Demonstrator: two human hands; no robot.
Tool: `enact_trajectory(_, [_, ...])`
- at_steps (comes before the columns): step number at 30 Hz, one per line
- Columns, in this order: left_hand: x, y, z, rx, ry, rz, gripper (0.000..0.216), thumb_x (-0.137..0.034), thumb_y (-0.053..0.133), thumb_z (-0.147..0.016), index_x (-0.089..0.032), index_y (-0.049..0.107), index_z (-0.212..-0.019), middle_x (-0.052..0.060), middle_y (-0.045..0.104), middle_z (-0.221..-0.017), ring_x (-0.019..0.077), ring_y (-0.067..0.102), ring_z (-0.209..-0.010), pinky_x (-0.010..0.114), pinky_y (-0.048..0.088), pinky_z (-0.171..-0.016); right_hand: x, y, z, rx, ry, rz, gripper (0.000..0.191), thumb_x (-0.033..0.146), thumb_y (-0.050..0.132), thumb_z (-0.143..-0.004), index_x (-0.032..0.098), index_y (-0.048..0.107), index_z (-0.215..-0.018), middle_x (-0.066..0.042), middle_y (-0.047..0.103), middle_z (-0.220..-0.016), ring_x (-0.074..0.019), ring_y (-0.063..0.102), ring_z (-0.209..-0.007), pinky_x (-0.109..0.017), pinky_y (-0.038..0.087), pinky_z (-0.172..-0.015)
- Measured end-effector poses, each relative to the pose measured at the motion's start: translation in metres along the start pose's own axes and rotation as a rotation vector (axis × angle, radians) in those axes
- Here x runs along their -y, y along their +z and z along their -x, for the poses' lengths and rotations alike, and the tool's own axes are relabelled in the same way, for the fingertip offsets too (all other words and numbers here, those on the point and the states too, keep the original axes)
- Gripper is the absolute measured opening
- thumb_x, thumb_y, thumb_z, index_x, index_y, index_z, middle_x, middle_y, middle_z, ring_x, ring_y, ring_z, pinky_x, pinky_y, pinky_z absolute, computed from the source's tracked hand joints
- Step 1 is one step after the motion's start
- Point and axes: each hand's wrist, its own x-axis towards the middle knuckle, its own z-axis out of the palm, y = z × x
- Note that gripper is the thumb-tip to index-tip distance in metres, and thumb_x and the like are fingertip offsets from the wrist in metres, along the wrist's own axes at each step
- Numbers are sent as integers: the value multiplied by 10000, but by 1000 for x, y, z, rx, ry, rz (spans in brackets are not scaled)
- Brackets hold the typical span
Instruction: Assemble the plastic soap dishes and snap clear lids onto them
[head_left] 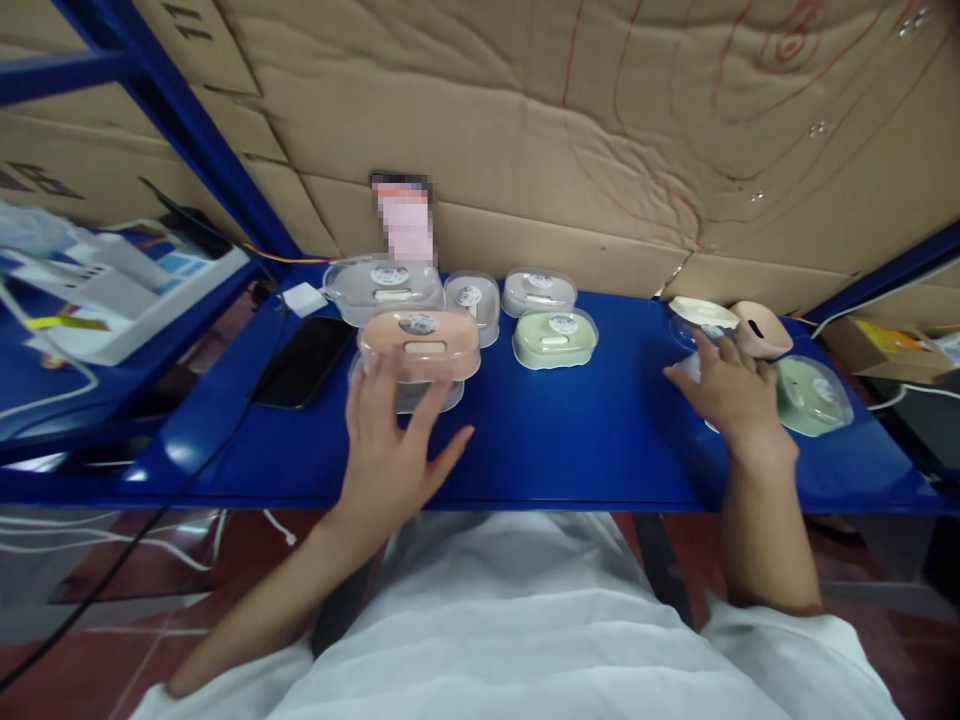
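My left hand is spread open just in front of a pink soap box with a clear lid, which is stacked on a clear box; the fingertips touch or nearly touch them. My right hand reaches over a clear lid near a pile of loose parts: a cream piece, a pink piece and a green box with a clear lid. Whether its fingers grip the lid is unclear.
On the blue shelf stand a green lidded box, three clear-lidded boxes behind, a black phone and a white charger. Cardboard lines the back. A white tray and cables lie at left.
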Motion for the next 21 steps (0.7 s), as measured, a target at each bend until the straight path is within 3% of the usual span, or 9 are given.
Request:
enact_trajectory(2, [-13, 3, 8, 34, 80, 81, 906, -259, 823, -934, -282, 346, -1704, 222, 206, -1807, 470, 354, -1622, 687, 415, -1251, -23, 1, 16, 85, 92, 20, 729, 577, 506, -1060, 114, 490, -1623, -301, 562, -1579, -544, 568, -1411, -776, 475, -1082])
enact_trajectory(4, [-17, 5, 12, 108, 147, 146, 770, -245, 777, -966, -253, 431, -1654, 233, 307, -1761, 445, 422, -1585, 659, 432, -1246, -35, 2, 33, 101, 44, 21, 726, 548, 500, -1063, 110, 462, -1641, -297, 533, -1608, -554, 552, -1426, -773, 516, -1044])
enact_trajectory(6, [-17, 7, 11, 184, 181, 191, 655, -247, 735, -996, -223, 493, -1604, 241, 388, -1710, 433, 453, -1563, 650, 437, -1244, -36, 0, 45, 70, -97, -23, 684, 506, 497, -1072, 130, 465, -1642, -273, 510, -1641, -538, 533, -1459, -755, 520, -1072])
enact_trajectory(9, [-14, 7, 9, 276, 215, 218, 574, -261, 686, -1031, -220, 522, -1579, 237, 424, -1686, 423, 464, -1553, 649, 451, -1231, -23, -6, 44, 81, -419, -243, 611, 495, 486, -1099, 221, 485, -1645, -179, 495, -1688, -428, 499, -1539, -652, 471, -1218])
enact_trajectory(11, [-13, 8, 8, 324, 237, 229, 541, -271, 663, -1047, -231, 538, -1573, 226, 424, -1693, 413, 463, -1555, 646, 458, -1229, -11, -8, 27, 125, -593, -416, 629, 534, 498, -1104, 276, 443, -1676, -120, 449, -1733, -347, 429, -1606, -581, 419, -1290])
enact_trajectory(13, [-12, 8, 9, 354, 246, 254, 514, -273, 653, -1054, -228, 563, -1558, 217, 427, -1697, 404, 457, -1562, 637, 459, -1236, 3, -3, 0, 146, -647, -513, 670, 591, 521, -1090, 275, 441, -1676, -114, 434, -1743, -318, 400, -1627, -565, 394, -1309])
enact_trajectory(17, [-10, 11, 11, 375, 229, 304, 470, -285, 641, -1063, -216, 599, -1526, 210, 419, -1710, 395, 447, -1573, 631, 463, -1241, 28, 21, -63, 57, -599, -449, 723, 663, 466, -1084, 171, 532, -1609, -196, 508, -1675, -352, 461, -1582, -596, 387, -1290])
enact_trajectory(21, [-8, 11, 12, 392, 209, 326, 445, -296, 633, -1069, -206, 617, -1505, 210, 424, -1708, 396, 446, -1575, 640, 465, -1242, 32, 33, -103, -36, -468, -298, 643, 556, 354, -1133, 170, 506, -1624, -177, 451, -1719, -327, 399, -1612, -577, 322, -1310])
